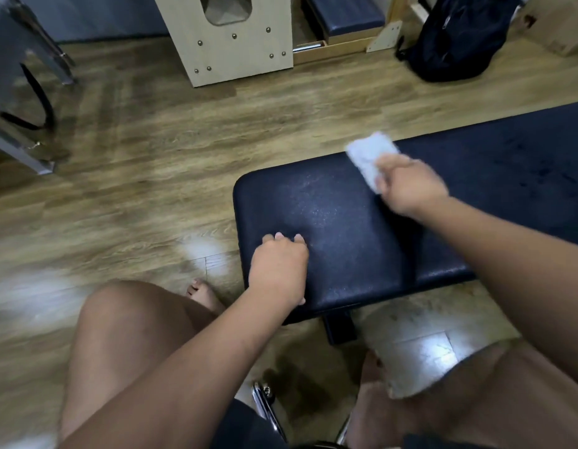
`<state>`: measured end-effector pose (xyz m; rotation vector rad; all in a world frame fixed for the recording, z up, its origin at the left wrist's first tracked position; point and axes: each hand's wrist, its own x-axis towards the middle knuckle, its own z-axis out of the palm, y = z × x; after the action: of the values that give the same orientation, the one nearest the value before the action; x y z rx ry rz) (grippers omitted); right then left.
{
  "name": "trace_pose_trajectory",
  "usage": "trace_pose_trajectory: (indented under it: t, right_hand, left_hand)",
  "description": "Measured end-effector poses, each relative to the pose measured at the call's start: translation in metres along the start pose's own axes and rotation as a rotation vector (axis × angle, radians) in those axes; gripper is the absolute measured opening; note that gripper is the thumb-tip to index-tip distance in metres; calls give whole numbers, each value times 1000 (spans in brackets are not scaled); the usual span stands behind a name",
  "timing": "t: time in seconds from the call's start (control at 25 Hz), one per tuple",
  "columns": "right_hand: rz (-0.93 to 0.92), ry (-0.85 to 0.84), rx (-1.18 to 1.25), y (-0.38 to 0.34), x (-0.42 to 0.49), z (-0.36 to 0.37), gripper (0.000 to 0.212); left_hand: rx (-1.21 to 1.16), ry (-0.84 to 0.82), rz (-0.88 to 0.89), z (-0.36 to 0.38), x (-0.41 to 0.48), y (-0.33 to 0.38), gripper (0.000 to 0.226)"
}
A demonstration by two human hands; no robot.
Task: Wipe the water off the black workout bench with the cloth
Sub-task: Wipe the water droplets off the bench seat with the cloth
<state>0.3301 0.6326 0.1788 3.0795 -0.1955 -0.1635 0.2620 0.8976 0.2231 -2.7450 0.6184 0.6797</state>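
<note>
The black workout bench runs from the centre of the view out to the right edge, its padded top faintly speckled with wet marks. My right hand grips a pale folded cloth and presses it against the far edge of the bench top; the hand and cloth are motion-blurred. My left hand rests on the near left corner of the pad, fingers curled down onto the surface, holding nothing.
Wooden floor surrounds the bench. A light wooden equipment frame stands at the back, a black backpack at the back right, metal legs at the left. My bare knees and feet are below the bench, near a chrome bar.
</note>
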Motion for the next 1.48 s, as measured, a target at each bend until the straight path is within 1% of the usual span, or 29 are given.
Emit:
trace_pose_trajectory:
  t: [0.04,0.08,0.12,0.16,0.24,0.32,0.44,0.48,0.52,0.56,0.6,0.64,0.68,0.76,0.84,0.88,0.92,1.0,1.08,1.16,1.24,1.28,1.36,1.4,1.44,1.48]
  right_hand:
    - [164,3,5,37,1,-2,36]
    - [277,-28,29,64,0,-9,31]
    - [339,-61,68,77,-1,-16,27]
    - [366,-75,109,75,1,-21,28]
    - [330,-33,187,37,5,-23,35]
    - [193,-24,249,-40,5,-17,40]
    - [-184,-81,274,-176,-10,-21,42]
    - [-300,-101,263,-200,-12,-24,41]
    - [-384,-106,260,-207,-12,-30,38]
    - [-425,-118,255,-194,-7,-32,39]
    - [-426,-105,238,-175,-5,-35,42]
    - [-386,-87,201,-147,-3,-36,44]
    - [-318,-57,182,-113,-3,-37,46]
    - [-81,-13,165,-34,-6,-32,42]
    - [210,-11,111,35,-22,-29,35]
    - [317,-1,117,54,-32,-24,34]
    - [385,15,150,60,-42,-19,34]
    - [415,103,224,35,-61,-8,30]
    - [356,201,286,-13,-84,4,30]
    - [219,269,355,-68,-118,14,34]
    - [38,265,397,-104,-153,27,41]
    - [-63,244,406,-107,-169,33,43]
    - [-245,186,356,-88,-188,38,43]
    - [-282,177,299,-66,-191,38,42]
    - [-255,180,246,-38,-192,40,42]
    - [-165,210,206,-6,-191,41,43]
  left_hand:
    - [0,-3,-5,0,1,2,109]
    - [-1,3,-16,0,2,3,108]
    - [3,23,-23,1,3,3,103]
    - [7,46,-22,2,3,3,94]
    - [50,83,-18,2,1,8,74]
    - [90,92,-16,1,1,13,69]
    - [56,99,1,0,0,11,55]
    - [40,89,-4,2,-1,10,52]
    - [19,79,-12,4,-3,8,56]
    - [-17,61,-21,7,-5,5,68]
    - [-56,39,-24,11,-6,2,85]
    - [-88,19,-25,13,-6,-1,98]
    - [-105,10,-25,16,-5,-4,105]
    - [-130,35,-31,18,-3,-7,106]
    - [-141,72,-33,19,-3,-8,104]
    - [-146,83,-33,19,-3,-8,103]
    - [-148,91,-36,19,-4,-7,103]
    - [-136,93,-50,19,-3,-5,101]
    - [-137,79,-61,17,-1,-2,100]
    - [-120,52,-61,16,1,-1,102]
    - [-112,34,-64,16,0,2,103]
    - [-117,28,-63,17,0,3,103]
    - [-115,16,-59,17,0,3,104]
    - [-108,14,-54,17,0,2,103]
    - [-104,16,-47,17,1,2,101]
    - [-103,18,-42,16,2,2,99]
